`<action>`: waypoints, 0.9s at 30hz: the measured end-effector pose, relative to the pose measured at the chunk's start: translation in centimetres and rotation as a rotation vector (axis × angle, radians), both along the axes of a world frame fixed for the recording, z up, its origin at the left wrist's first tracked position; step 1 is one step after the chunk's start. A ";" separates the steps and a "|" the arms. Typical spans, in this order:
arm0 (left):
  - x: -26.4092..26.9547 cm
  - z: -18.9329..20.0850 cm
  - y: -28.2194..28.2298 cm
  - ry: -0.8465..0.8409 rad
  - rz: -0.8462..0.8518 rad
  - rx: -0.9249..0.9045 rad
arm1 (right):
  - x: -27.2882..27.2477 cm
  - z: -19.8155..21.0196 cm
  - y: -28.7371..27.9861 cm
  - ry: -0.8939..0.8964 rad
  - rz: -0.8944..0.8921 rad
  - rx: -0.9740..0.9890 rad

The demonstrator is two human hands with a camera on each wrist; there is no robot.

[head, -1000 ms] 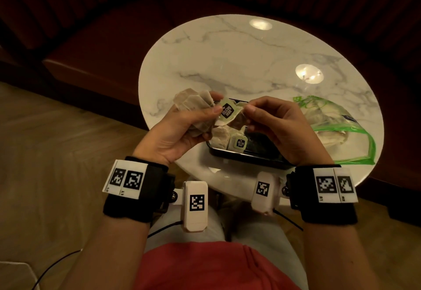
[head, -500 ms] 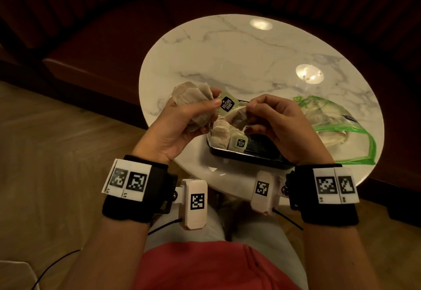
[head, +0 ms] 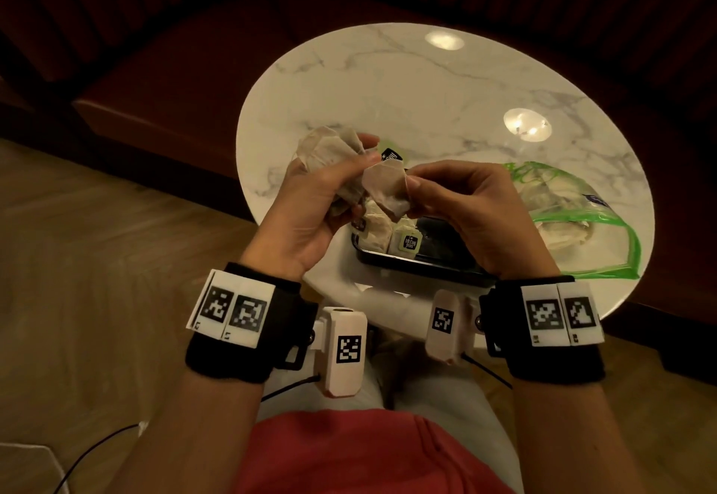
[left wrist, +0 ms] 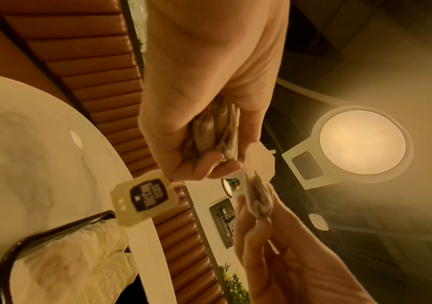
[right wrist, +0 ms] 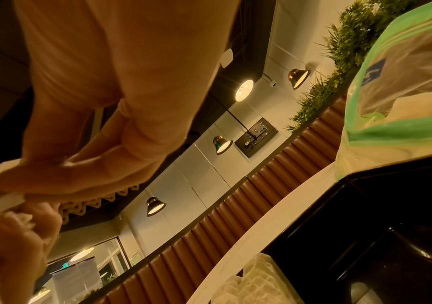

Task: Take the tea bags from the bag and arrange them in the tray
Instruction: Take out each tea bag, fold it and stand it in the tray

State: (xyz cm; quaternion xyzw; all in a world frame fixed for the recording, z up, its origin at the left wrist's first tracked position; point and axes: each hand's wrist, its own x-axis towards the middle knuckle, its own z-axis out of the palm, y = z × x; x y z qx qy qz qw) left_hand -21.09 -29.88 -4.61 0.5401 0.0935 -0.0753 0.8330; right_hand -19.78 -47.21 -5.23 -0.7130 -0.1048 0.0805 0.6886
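Marble counter [head: 388,86] carries a black tray [head: 446,257] with tea bags, green-edged bag [head: 605,229] beside it; left hand [head: 310,206] clutches a bunch of tea bags [head: 329,148], right hand [head: 465,202] pinches one tea bag [head: 388,191] above the tray

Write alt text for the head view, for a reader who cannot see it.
Above a black tray on a round marble table, the left hand grips a bunch of tea bags while the right hand pinches one tea bag. A green-edged plastic bag lies to the right.
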 end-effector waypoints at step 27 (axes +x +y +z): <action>0.2 -0.6 -0.2 0.014 0.003 -0.068 | -0.1 0.5 0.3 0.051 0.037 -0.040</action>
